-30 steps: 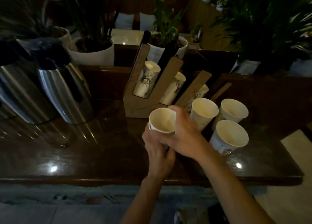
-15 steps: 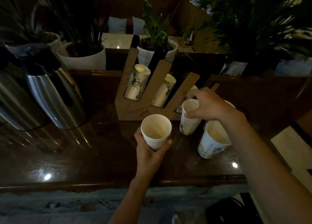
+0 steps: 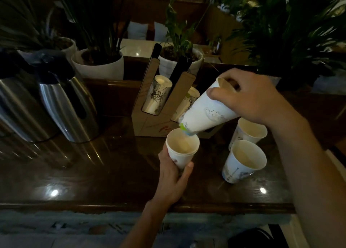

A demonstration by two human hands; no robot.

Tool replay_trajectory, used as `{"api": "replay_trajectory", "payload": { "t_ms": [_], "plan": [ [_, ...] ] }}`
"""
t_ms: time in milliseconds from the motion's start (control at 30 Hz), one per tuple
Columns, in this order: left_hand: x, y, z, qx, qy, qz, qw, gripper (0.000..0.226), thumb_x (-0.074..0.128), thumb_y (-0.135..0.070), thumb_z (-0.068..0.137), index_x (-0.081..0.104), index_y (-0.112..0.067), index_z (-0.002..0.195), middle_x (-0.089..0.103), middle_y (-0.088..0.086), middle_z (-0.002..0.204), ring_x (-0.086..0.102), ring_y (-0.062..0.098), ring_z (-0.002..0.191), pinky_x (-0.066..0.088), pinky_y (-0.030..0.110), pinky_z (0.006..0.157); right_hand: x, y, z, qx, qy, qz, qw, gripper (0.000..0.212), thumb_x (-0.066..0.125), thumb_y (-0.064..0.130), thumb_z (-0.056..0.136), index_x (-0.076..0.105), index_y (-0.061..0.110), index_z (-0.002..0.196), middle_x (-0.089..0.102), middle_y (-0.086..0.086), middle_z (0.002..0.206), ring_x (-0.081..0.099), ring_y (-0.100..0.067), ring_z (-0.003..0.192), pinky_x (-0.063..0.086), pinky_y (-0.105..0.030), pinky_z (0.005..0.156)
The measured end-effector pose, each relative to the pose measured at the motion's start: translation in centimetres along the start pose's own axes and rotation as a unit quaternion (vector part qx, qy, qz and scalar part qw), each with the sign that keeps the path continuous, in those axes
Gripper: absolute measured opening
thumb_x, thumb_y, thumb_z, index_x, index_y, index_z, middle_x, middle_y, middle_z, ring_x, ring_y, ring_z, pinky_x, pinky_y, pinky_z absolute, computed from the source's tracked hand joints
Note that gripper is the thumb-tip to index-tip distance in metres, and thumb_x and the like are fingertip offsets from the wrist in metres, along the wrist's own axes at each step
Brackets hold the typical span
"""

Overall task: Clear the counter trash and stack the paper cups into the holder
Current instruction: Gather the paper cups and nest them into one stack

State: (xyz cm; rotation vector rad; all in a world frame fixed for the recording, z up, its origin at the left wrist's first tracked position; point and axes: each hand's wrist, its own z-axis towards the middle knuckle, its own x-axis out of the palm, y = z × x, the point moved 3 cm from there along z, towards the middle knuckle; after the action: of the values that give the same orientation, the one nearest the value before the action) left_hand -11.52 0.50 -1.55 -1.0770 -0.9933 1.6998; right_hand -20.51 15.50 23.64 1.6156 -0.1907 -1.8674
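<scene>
The left hand (image 3: 173,178) is gripping an upright cup (image 3: 182,149) just above the counter (image 3: 93,173), fingers and thumb wrapped around its lower wall. The right hand (image 3: 250,96) is holding a second cup (image 3: 206,113) by the rim, thumb outside and fingertips hooked over the edge, tilted so that its base is pointing down and to the left and is just meeting the mouth of the left-hand cup. Half a second earlier this second cup was standing on the counter with the right hand only reaching its rim; it is now lifted clear and being swung toward the other cup, while the left-hand cup is staying roughly where it was. By this reading, nesting of the loose cups is under way but the insertion is not yet completed. Two more cups, a near cup (image 3: 243,161) and a far cup (image 3: 249,129), are standing open on the counter below the right wrist, apart from both hands. The wooden holder (image 3: 149,113) behind is already carrying stacks in its slanted slots. Two steel flasks (image 3: 65,101) are standing at the left. No trash is visible on the counter.
</scene>
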Motion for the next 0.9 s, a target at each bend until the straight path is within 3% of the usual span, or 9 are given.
{"api": "replay_trajectory", "payload": {
  "t_ms": [67, 167, 233, 400, 500, 633, 700, 800, 900],
  "plan": [
    [-0.1, 0.2, 0.0, 0.01, -0.013, 0.014, 1.0, 0.086, 0.068, -0.035, 0.091, 0.014, -0.021, 0.158, 0.031, -0.002, 0.152, 0.039, 0.018, 0.145, 0.045, 0.043, 0.116, 1.2, 1.1, 0.0, 0.013, 0.074, -0.005, 0.997, 0.06, 0.051, 0.076, 0.063, 0.059, 0.042, 0.113, 0.059, 0.008, 0.105, 0.055, -0.004, 0.084, 0.041, -0.027, 0.057],
    [-0.5, 0.6, -0.2, -0.002, -0.056, 0.05, 0.997, 0.096, 0.081, -0.039, 0.079, 0.027, -0.016, 0.156, 0.034, -0.015, 0.139, 0.034, -0.009, 0.139, 0.039, 0.006, 0.109, 4.0, 2.1, 0.4, 0.027, 0.12, -0.086, 0.989, 0.068, 0.047, 0.08, 0.061, 0.063, 0.032, 0.107, 0.061, 0.0, 0.101, 0.058, -0.018, 0.084, 0.043, -0.03, 0.056],
    [-0.6, 0.7, -0.3, -0.015, -0.063, 0.066, 0.996, 0.1, 0.084, -0.05, 0.07, 0.034, -0.017, 0.151, 0.037, -0.009, 0.134, 0.031, -0.017, 0.131, 0.035, -0.005, 0.1, 6.4, 2.7, 0.6, 0.035, 0.142, -0.133, 0.98, 0.068, 0.047, 0.081, 0.067, 0.064, 0.021, 0.093, 0.056, -0.002, 0.093, 0.057, -0.022, 0.083, 0.046, -0.031, 0.058],
    [-0.8, 0.7, 0.0, -0.022, -0.081, 0.033, 0.996, 0.098, 0.09, -0.051, 0.063, 0.027, -0.049, 0.139, 0.045, -0.018, 0.134, 0.045, -0.012, 0.127, 0.041, -0.002, 0.098, 11.2, 3.9, 0.5, 0.0, 0.179, -0.208, 0.962, 0.061, 0.047, 0.079, 0.074, 0.043, 0.02, 0.06, 0.047, -0.002, 0.075, 0.048, -0.021, 0.068, 0.04, -0.033, 0.058],
    [-0.8, 0.8, 0.1, -0.043, -0.062, -0.012, 0.997, 0.099, 0.094, -0.043, 0.065, 0.024, -0.056, 0.134, 0.054, -0.036, 0.13, 0.06, -0.012, 0.119, 0.055, 0.008, 0.091, 13.8, 3.4, -0.6, -0.012, 0.205, -0.283, 0.937, 0.067, 0.04, 0.078, 0.079, 0.052, 0.014, 0.065, 0.046, -0.004, 0.069, 0.039, -0.019, 0.058, 0.037, -0.034, 0.058],
    [-0.7, 0.9, 0.1, -0.054, -0.05, -0.026, 0.997, 0.099, 0.092, -0.044, 0.066, 0.025, -0.047, 0.139, 0.057, -0.028, 0.131, 0.064, -0.006, 0.119, 0.057, 0.012, 0.09, 14.5, 2.4, -1.6, 0.007, 0.192, -0.286, 0.939, 0.09, 0.014, 0.081, 0.083, 0.063, 0.006, 0.089, 0.043, -0.005, 0.067, 0.046, -0.022, 0.065, 0.034, -0.035, 0.056],
    [-0.7, 1.0, 0.0, -0.059, -0.044, -0.024, 0.997, 0.098, 0.093, -0.046, 0.064, 0.031, -0.045, 0.14, 0.059, -0.021, 0.134, 0.061, -0.005, 0.123, 0.055, 0.014, 0.094, 13.3, 1.0, -1.7, 0.001, 0.236, -0.225, 0.945, 0.09, 0.003, 0.076, 0.08, 0.057, 0.027, 0.132, 0.056, -0.005, 0.083, 0.055, -0.024, 0.079, 0.039, -0.035, 0.062],
    [-0.9, 1.0, 0.2, -0.049, -0.04, -0.005, 0.998, 0.094, 0.093, -0.046, 0.062, 0.031, -0.063, 0.13, 0.06, -0.016, 0.137, 0.059, -0.002, 0.125, 0.051, 0.012, 0.095, 8.5, -2.6, -2.6, 0.044, 0.222, -0.051, 0.973, 0.08, 0.03, 0.086, 0.079, 0.051, 0.038, 0.14, 0.061, -0.001, 0.135, 0.057, -0.019, 0.114, 0.045, -0.038, 0.084],
    [-0.8, 0.8, 0.4, -0.042, -0.033, -0.002, 0.999, 0.096, 0.092, -0.045, 0.063, 0.026, -0.07, 0.128, 0.058, -0.013, 0.139, 0.057, -0.001, 0.128, 0.049, 0.011, 0.095, 4.2, -6.7, -4.4, 0.053, 0.203, -0.117, 0.971, 0.09, 0.051, 0.085, 0.068, 0.043, 0.04, 0.145, 0.045, 0.0, 0.152, 0.044, -0.023, 0.135, 0.041, -0.037, 0.097]
  ]
}}
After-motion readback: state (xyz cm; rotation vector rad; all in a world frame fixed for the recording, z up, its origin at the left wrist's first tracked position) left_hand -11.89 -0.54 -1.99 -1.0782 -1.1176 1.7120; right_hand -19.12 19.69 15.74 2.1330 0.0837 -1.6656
